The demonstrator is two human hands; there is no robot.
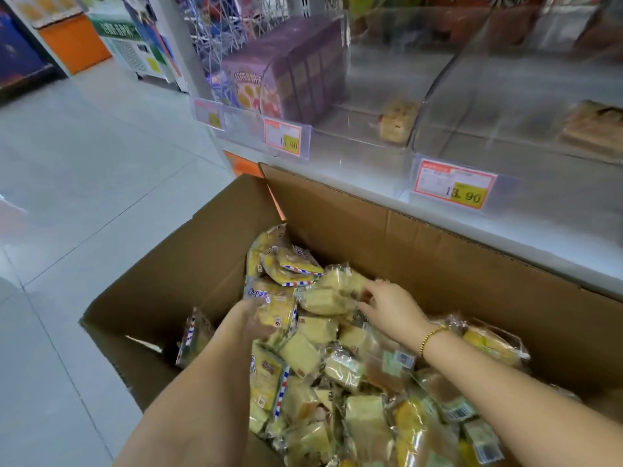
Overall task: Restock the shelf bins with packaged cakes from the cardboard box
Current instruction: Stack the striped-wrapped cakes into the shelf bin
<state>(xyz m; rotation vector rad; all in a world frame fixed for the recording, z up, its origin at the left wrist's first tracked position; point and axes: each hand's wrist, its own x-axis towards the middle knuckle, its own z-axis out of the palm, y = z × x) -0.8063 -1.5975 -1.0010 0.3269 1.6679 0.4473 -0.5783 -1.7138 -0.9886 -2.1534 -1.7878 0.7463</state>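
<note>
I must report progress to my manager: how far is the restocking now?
Barely started. The middle bin holds one cake, the right bin little more. The left hand and right hand are on packaged cakes in the full cardboard box. Nearly all filling remains.

The cardboard box [421, 244] stands before the shelf [556, 251], its far wall against the shelf's front edge. Packaged cakes [303, 358] lie heaped in it. The left hand [258, 320] and right hand [387, 306] meet among those at its far side. Bins [364, 153] stand side by side on the shelf behind.
</note>
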